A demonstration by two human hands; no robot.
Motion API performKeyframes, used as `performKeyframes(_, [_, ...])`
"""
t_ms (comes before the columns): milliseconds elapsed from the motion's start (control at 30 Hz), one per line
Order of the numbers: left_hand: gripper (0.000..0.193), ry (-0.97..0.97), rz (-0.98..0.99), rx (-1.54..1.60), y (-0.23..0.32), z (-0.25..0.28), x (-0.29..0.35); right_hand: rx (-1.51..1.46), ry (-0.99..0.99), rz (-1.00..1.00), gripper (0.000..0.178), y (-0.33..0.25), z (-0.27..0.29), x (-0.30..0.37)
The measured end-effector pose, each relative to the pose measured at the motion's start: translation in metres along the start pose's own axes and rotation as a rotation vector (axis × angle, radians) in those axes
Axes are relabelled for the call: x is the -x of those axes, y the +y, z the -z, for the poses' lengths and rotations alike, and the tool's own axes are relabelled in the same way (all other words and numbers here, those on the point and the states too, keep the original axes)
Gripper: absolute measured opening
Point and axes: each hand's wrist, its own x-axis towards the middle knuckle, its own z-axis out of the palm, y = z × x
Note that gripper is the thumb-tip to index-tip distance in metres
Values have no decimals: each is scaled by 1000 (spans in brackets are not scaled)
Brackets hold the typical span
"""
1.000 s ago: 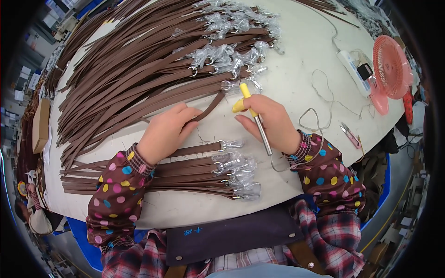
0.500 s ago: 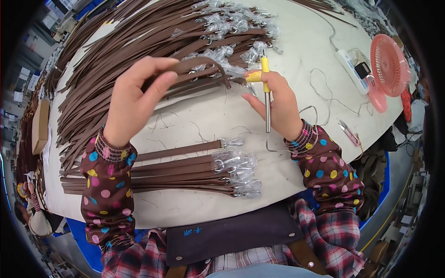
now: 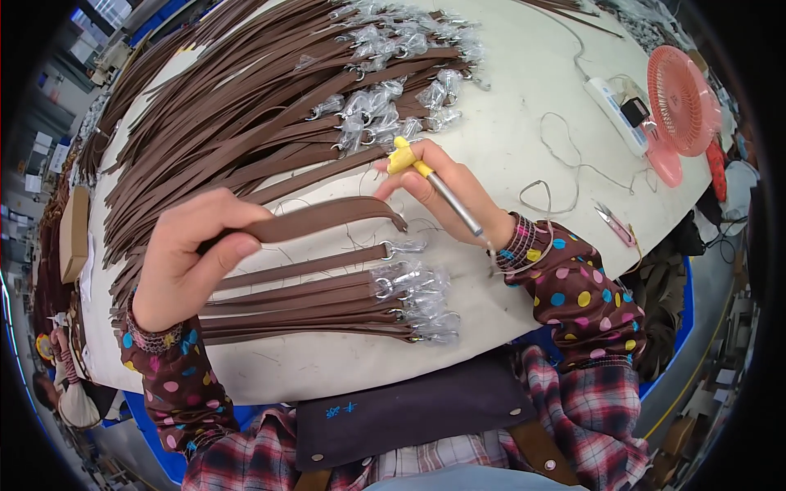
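My left hand (image 3: 192, 254) pinches a brown strap (image 3: 327, 214) between thumb and fingers. The strap arches to the right, and its far end curls down above the table. In my right hand (image 3: 458, 190) lies a yellow and silver corded pen-shaped tool (image 3: 452, 201), much like a soldering iron; its working tip is hidden. A yellow cover (image 3: 400, 157) wraps a fingertip of that hand. My right fingers are close to the end of another strap (image 3: 327, 173) lying on the table. Below both hands is a row of straps (image 3: 303, 296) with metal clasps in clear plastic (image 3: 413, 299).
A large pile of brown straps (image 3: 221, 106) covers the table's far left. On the right are a white power strip (image 3: 616, 116), a pink fan (image 3: 684, 102) and small pink-handled snips (image 3: 616, 224). A thin cord (image 3: 577, 168) winds over the white tabletop (image 3: 499, 319).
My left hand has come nearer and left, bringing the strap lower over the table. My right hand has shifted left and down, and the tool has tilted from upright to slanting.
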Motion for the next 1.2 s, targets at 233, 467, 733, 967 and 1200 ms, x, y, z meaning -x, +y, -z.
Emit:
performKeyframes(233, [18,248,164,-98,-19,1,6,-510,16,-370,23,-27,9,7])
performKeyframes(467, [19,99,545,-137,-52,66,60,153,89,-188,23,-11,15,12])
performKeyframes(733, [18,327,147,-983,-27,115,102,598,-17,224,19,-4,6,5])
performKeyframes(967, [12,394,3,-1243,-78,60,128,663,-95,262,20,11,4,11])
performKeyframes(1200, [14,-2,556,-666,-106,7,149,579,-177,197,24,8,2,15])
